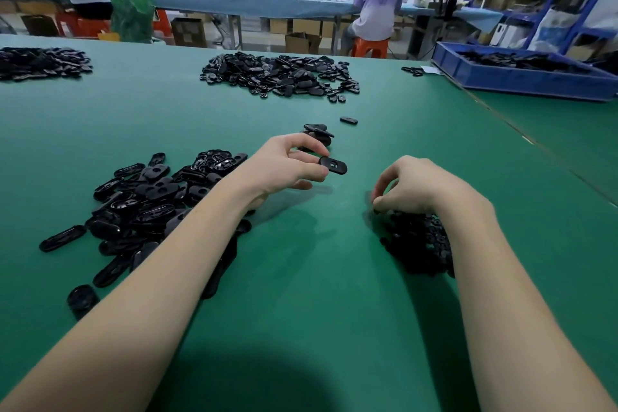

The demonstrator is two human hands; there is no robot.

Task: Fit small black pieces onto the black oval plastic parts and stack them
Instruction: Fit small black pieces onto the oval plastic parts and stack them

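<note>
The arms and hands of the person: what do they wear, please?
Nothing shows on them. The left hand and the right hand have no gloves, rings or watch. Both forearms are bare, with no sleeves in view.

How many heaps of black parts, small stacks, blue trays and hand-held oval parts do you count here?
Heaps: 4 (far left heap, far middle heap, near left heap, small-pieces heap under the right hand)
Small stack: 1
Blue tray: 1
Oval part pinched by the left hand: 1
Total: 7
</note>
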